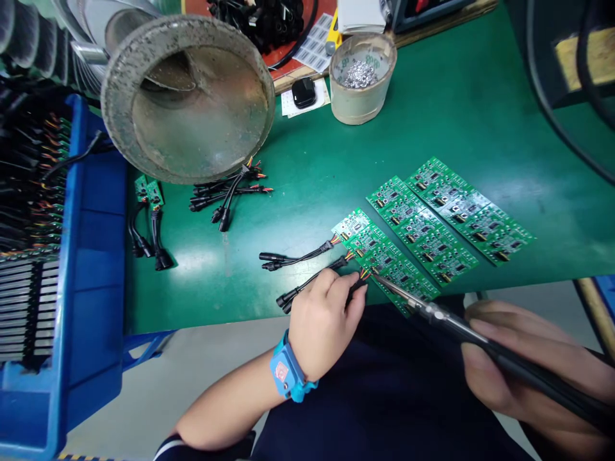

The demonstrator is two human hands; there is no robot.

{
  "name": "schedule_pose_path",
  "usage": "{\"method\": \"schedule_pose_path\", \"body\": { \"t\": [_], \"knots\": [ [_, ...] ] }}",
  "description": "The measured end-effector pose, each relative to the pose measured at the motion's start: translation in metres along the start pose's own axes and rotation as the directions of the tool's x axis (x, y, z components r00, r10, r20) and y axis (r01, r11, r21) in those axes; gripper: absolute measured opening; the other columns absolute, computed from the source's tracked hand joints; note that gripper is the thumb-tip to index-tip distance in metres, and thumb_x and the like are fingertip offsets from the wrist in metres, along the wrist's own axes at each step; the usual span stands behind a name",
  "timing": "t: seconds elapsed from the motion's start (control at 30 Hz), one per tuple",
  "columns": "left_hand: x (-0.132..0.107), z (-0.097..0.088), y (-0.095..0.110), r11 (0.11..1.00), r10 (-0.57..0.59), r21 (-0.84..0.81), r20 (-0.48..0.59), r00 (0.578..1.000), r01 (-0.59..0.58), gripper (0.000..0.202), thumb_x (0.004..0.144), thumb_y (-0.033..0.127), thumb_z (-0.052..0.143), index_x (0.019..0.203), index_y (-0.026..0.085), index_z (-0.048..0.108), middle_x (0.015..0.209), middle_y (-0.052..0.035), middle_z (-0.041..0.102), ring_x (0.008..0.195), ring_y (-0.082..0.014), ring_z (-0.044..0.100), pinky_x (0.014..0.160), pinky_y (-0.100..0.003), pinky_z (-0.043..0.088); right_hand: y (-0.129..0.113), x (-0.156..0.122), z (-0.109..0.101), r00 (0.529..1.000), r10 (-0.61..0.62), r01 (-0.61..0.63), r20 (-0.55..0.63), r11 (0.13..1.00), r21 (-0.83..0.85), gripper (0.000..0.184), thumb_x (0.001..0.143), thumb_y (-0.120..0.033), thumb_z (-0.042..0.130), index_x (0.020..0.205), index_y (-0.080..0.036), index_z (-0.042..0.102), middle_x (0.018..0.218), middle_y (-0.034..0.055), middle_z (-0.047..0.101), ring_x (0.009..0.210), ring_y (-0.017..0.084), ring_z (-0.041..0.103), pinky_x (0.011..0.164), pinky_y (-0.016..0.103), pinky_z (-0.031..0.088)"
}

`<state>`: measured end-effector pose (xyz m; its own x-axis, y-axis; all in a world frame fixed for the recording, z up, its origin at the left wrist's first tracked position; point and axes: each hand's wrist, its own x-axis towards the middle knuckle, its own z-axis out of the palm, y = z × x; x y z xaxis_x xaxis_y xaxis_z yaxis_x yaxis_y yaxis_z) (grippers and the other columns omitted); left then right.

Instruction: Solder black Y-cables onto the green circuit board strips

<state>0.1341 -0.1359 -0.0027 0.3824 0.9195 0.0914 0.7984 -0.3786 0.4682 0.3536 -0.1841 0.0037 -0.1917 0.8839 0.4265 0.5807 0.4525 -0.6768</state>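
My left hand [323,319], with a blue wrist strap [287,370], pinches a black cable with coloured wire ends [358,282] against the near edge of a strip of green circuit boards [384,256]. My right hand [528,365] grips a soldering iron [432,314] whose tip touches the board strip right where the wires meet it. Two black cables [298,259] hang off the same strip, just left of my left hand. Two more strips of green boards [446,218] lie side by side to the right on the green mat [336,160].
A dusty round fume funnel [187,96] hangs over the mat's far left. Loose cables [225,192] and two small wired boards [148,192] lie under it. A blue bin [91,256] with wired boards stands left. A paper tub of solder scraps [362,77] sits at the back.
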Motion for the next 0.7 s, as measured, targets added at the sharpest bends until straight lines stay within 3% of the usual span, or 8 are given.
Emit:
{"method": "schedule_pose_path", "body": {
  "t": [0.07, 0.2, 0.33, 0.57, 0.7],
  "knots": [
    [-0.001, 0.000, 0.001, 0.999, 0.016, 0.033, -0.005, 1.000, -0.016, 0.019, 0.086, 0.026, 0.055, 0.100, 0.016, 0.063, 0.076, -0.0032, 0.059, 0.063, -0.0134, 0.057, 0.057, -0.024, 0.045, 0.000, 0.004, 0.001, 0.997, -0.074, 0.075, 0.037, 0.997, -0.030, 0.030, 0.071, -0.009, 0.058, 0.100, -0.018, 0.054, 0.068, 0.0033, 0.060, 0.063, 0.016, 0.060, 0.052, 0.027, 0.053],
    [-0.003, -0.001, 0.002, 0.984, 0.095, 0.149, 0.022, 0.995, -0.097, 0.024, 0.087, 0.025, 0.053, 0.110, 0.022, 0.060, 0.070, -0.0007, 0.054, 0.060, -0.0138, 0.052, 0.056, -0.026, 0.041, -0.001, 0.006, 0.001, 0.995, -0.082, 0.085, 0.060, 0.995, -0.061, 0.029, 0.074, -0.011, 0.057, 0.101, -0.018, 0.053, 0.069, 0.0041, 0.060, 0.063, 0.016, 0.060, 0.052, 0.027, 0.053],
    [-0.003, 0.000, 0.004, 0.954, 0.168, 0.243, 0.037, 0.985, -0.172, 0.021, 0.088, 0.023, 0.051, 0.105, 0.023, 0.063, 0.066, -0.0007, 0.050, 0.057, -0.0144, 0.048, 0.051, -0.028, 0.036, -0.004, 0.006, 0.000, 0.999, -0.032, 0.033, 0.042, 0.999, -0.036, 0.032, 0.073, -0.008, 0.057, 0.102, -0.019, 0.054, 0.069, 0.0026, 0.060, 0.062, 0.016, 0.060, 0.052, 0.027, 0.053],
    [-0.002, 0.001, 0.006, 0.962, 0.165, 0.220, 0.019, 0.986, -0.165, 0.020, 0.087, 0.022, 0.052, 0.104, 0.020, 0.063, 0.068, -0.0014, 0.051, 0.059, -0.0142, 0.048, 0.054, -0.027, 0.038, -0.004, 0.010, 0.000, 0.998, -0.036, 0.037, 0.055, 0.999, -0.020, 0.031, 0.073, -0.007, 0.057, 0.102, -0.018, 0.054, 0.070, 0.0028, 0.060, 0.063, 0.015, 0.058, 0.054, 0.026, 0.052],
    [-0.002, 0.002, 0.006, 0.968, 0.159, 0.194, 0.027, 0.987, -0.161, 0.021, 0.088, 0.022, 0.051, 0.105, 0.019, 0.062, 0.070, -0.0014, 0.051, 0.061, -0.0148, 0.049, 0.056, -0.028, 0.041, -0.004, 0.014, 0.000, 0.997, -0.023, 0.024, 0.070, 1.000, -0.007, 0.021, 0.076, -0.009, 0.055, 0.094, -0.020, 0.056, 0.066, 0.0006, 0.057, 0.059, 0.013, 0.057, 0.051, 0.025, 0.051]
  ]
}}
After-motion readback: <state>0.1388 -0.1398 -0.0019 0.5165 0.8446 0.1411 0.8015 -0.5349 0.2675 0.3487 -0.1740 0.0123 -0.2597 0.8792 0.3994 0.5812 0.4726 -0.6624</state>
